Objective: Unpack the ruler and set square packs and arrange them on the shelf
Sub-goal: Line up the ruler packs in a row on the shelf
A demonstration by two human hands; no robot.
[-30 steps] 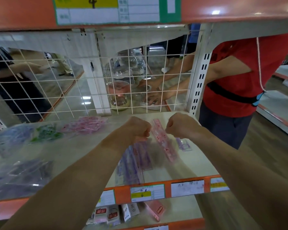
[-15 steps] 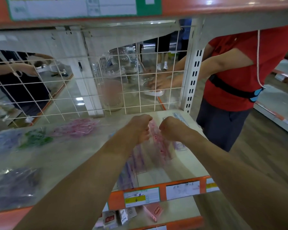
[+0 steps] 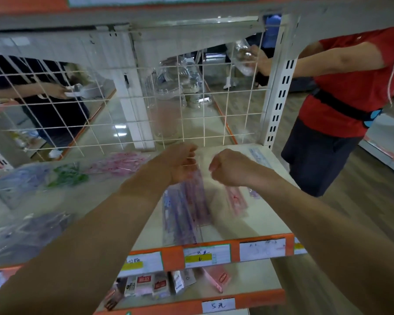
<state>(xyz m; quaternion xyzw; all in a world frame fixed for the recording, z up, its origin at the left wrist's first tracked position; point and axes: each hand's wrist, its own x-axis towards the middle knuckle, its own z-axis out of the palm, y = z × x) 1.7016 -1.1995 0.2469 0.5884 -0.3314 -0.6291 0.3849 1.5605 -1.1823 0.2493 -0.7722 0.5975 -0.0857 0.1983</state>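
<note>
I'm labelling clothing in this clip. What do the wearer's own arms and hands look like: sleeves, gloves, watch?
Both are bare: no sleeve shows on the left forearm or right forearm as far as the view reaches. The left hand and right hand wear no gloves, and no watch or strap shows at either wrist. Rings cannot be told through the blur.

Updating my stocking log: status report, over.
Left hand, right hand both grip clear ruler pack above shelf. Pack blurred, contents purple. Other packs lie left, out of the way.
</note>
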